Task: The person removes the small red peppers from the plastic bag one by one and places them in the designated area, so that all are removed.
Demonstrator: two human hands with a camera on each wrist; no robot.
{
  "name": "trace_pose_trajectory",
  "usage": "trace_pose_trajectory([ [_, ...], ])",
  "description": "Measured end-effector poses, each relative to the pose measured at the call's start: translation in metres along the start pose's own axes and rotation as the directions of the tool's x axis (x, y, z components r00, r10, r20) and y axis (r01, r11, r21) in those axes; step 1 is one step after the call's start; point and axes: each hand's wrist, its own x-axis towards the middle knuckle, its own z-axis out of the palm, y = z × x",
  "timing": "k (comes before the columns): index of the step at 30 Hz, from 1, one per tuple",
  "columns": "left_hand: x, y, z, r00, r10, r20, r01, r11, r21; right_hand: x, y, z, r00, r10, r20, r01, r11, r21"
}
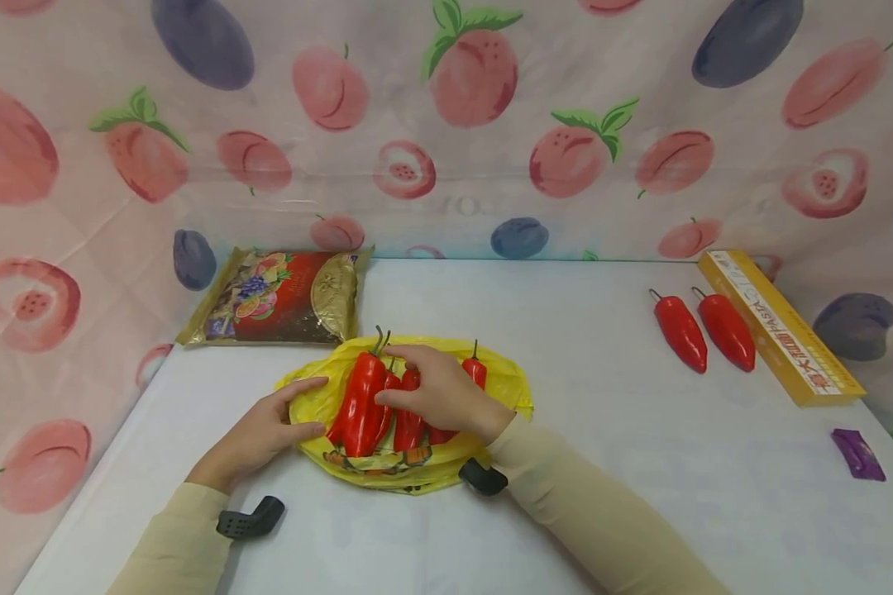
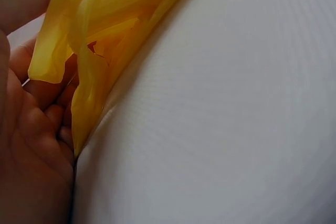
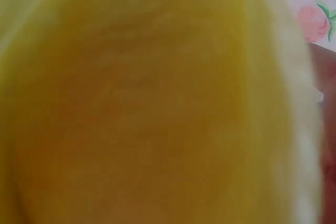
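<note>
A thin yellow plastic bag (image 1: 506, 384) lies spread on the table with several glossy red chili peppers (image 1: 362, 405) in it, their dark stems pointing away. My left hand (image 1: 264, 430) is at the bag's left rim, thumb and index finger apart; in the left wrist view, the bag's folds (image 2: 92, 87) hang against its fingers. My right hand (image 1: 442, 392) reaches over the peppers, thumb and index finger spread above them, the other fingers largely hidden. Blurred yellow plastic (image 3: 157, 103) fills most of the right wrist view.
Behind the bag on the left lies a gold and red printed packet (image 1: 286, 297). At the right, two more red peppers (image 1: 680, 335) lie beside a long yellow pasta box (image 1: 781, 330). A small purple packet (image 1: 858, 454) is near the right edge. A fruit-print cloth (image 1: 461, 182) hangs behind.
</note>
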Motion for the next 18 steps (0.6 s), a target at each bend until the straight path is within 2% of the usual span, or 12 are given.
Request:
trace_pose_trajectory([
  [7, 0.000, -0.001, -0.001, 1.000, -0.002, 0.004, 0.002, 1.000, 0.007, 0.012, -0.008, 0.009, 1.000, 0.006, 0.026, -0.004, 0.998, -0.070],
  [18, 0.000, -0.001, -0.001, 1.000, 0.005, 0.000, -0.005, 1.000, 0.019, 0.023, -0.012, 0.015, 0.996, 0.058, 0.067, -0.047, 0.986, -0.158],
])
